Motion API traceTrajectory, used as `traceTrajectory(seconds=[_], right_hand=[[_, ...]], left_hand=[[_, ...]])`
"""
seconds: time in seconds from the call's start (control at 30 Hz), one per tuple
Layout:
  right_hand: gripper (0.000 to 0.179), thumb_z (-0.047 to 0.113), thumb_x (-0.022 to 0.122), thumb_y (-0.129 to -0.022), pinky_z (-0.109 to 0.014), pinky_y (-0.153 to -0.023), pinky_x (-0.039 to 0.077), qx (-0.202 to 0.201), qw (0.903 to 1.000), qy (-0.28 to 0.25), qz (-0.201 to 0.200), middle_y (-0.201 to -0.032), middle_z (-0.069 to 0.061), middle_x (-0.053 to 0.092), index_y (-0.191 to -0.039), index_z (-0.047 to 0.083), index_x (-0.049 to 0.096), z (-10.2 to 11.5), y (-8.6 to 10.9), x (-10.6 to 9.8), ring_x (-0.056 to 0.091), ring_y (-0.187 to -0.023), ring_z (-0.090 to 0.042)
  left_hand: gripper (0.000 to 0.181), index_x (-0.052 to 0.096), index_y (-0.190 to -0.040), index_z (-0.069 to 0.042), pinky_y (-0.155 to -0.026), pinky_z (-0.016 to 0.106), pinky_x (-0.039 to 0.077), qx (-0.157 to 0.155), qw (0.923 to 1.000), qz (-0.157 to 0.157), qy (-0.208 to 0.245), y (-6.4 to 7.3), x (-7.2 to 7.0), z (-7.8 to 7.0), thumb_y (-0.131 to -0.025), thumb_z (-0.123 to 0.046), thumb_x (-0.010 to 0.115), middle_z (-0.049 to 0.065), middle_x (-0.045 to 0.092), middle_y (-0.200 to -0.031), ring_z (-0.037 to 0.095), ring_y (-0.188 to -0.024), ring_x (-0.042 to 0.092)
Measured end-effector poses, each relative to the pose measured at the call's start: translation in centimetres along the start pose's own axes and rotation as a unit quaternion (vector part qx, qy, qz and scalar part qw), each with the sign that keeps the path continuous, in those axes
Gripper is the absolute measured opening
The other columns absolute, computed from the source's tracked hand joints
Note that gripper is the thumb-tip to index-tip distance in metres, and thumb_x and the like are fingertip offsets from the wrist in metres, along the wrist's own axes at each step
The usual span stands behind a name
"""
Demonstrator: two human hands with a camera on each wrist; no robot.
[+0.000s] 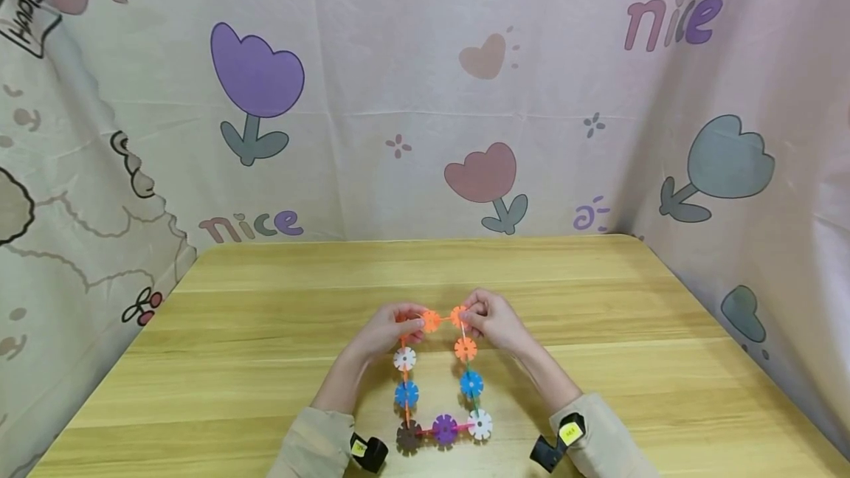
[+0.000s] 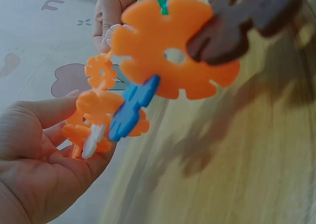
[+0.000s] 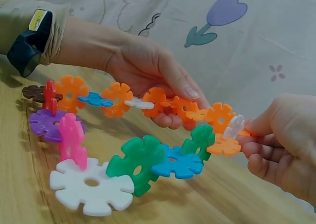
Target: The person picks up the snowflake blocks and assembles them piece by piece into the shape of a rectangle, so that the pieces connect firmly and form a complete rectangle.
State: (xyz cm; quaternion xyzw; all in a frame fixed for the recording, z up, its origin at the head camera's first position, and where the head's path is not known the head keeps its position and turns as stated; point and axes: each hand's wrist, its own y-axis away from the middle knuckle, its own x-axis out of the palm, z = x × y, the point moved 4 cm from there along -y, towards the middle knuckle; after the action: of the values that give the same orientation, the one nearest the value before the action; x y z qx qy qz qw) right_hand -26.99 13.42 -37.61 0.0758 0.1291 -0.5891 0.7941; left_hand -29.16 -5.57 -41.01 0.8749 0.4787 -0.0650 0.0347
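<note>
Slotted plastic snowflake discs are linked edge to edge in a loop, with a brown disc (image 1: 409,436), a purple disc (image 1: 445,429) and a white disc (image 1: 480,425) along its near side. At the far left corner, my left hand (image 1: 387,328) pinches orange discs between thumb and fingers. My right hand (image 1: 494,319) pinches the far right corner, by an orange disc (image 3: 220,118) and a small white one (image 3: 234,127). Green discs (image 3: 140,165) and a blue disc (image 3: 177,161) form the right side. Fingers hide part of the discs they grip.
A wooden table (image 1: 232,345) lies under the loop, which casts a shadow (image 2: 207,130) on it. Behind stands a pale curtain (image 1: 372,57) printed with flowers and words. Dark wrist devices (image 1: 369,453) are strapped at both sleeves.
</note>
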Motion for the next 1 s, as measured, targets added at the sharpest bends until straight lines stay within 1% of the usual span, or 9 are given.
traceTrajectory(seconds=[0.2, 0.3, 0.43, 0.67, 0.9, 1.0], right_hand=[[0.005, -0.005, 0.054, -0.09, -0.03, -0.05, 0.042, -0.004, 0.9999, 0.011, -0.007, -0.063, -0.008, 0.054, -0.093, -0.008, 0.052, -1.9, -0.9, 0.0, 0.049, -0.055, -0.021], [0.007, -0.002, 0.055, -0.09, -0.028, -0.049, 0.042, -0.008, 0.9998, 0.014, -0.006, -0.063, -0.006, 0.053, -0.093, -0.007, 0.052, -2.4, -1.1, 0.1, 0.049, -0.056, -0.02], [0.009, 0.0, 0.056, -0.091, -0.027, -0.051, 0.043, -0.011, 0.9998, 0.017, -0.007, -0.063, -0.005, 0.054, -0.094, -0.007, 0.052, -2.5, -1.2, 0.0, 0.05, -0.057, -0.018], [0.008, 0.004, 0.059, -0.089, -0.03, -0.051, 0.046, -0.006, 0.9983, 0.05, -0.027, -0.063, -0.007, 0.057, -0.094, -0.002, 0.057, -2.5, -1.2, -0.6, 0.052, -0.055, -0.016], [0.014, 0.008, 0.062, -0.088, -0.032, -0.051, 0.047, -0.012, 0.9984, 0.052, -0.017, -0.064, -0.009, 0.057, -0.095, -0.004, 0.059, -2.5, -1.1, -0.8, 0.052, -0.056, -0.019], [0.015, 0.01, 0.062, -0.089, -0.032, -0.052, 0.047, -0.015, 0.9986, 0.049, -0.016, -0.066, -0.011, 0.058, -0.095, -0.003, 0.06, -2.7, -1.1, -1.2, 0.052, -0.056, -0.018]], left_hand=[[0.032, 0.051, -0.119, 0.013, -0.074, 0.039, 0.052, 0.001, 1.0, -0.001, -0.007, 0.1, 0.2, -0.3, -0.093, -0.006, 0.053, 0.02, 0.059, -0.092, 0.029, -0.082, 0.06], [0.032, 0.051, -0.119, 0.013, -0.075, 0.039, 0.052, 0.001, 1.0, 0.0, -0.006, 0.1, 0.1, -0.2, -0.093, -0.005, 0.053, 0.02, 0.059, -0.091, 0.031, -0.083, 0.06], [0.033, 0.05, -0.12, 0.013, -0.076, 0.038, 0.052, -0.005, 1.0, 0.002, -0.002, 0.0, 0.0, -0.1, -0.093, -0.005, 0.053, 0.02, 0.06, -0.093, 0.031, -0.085, 0.06], [0.038, 0.049, -0.123, 0.012, -0.078, 0.039, 0.052, -0.011, 0.9998, 0.009, 0.01, 0.1, 0.2, -0.5, -0.092, -0.007, 0.056, 0.018, 0.06, -0.098, 0.034, -0.089, 0.06], [0.04, 0.047, -0.125, 0.013, -0.081, 0.041, 0.051, -0.008, 0.9992, 0.027, 0.027, 0.2, 0.2, -0.3, -0.092, -0.006, 0.055, 0.019, 0.06, -0.103, 0.038, -0.093, 0.059], [0.04, 0.046, -0.126, 0.014, -0.082, 0.04, 0.05, -0.004, 0.9994, 0.02, 0.028, 0.2, 0.0, -0.1, -0.092, -0.006, 0.055, 0.019, 0.059, -0.103, 0.038, -0.094, 0.059]])
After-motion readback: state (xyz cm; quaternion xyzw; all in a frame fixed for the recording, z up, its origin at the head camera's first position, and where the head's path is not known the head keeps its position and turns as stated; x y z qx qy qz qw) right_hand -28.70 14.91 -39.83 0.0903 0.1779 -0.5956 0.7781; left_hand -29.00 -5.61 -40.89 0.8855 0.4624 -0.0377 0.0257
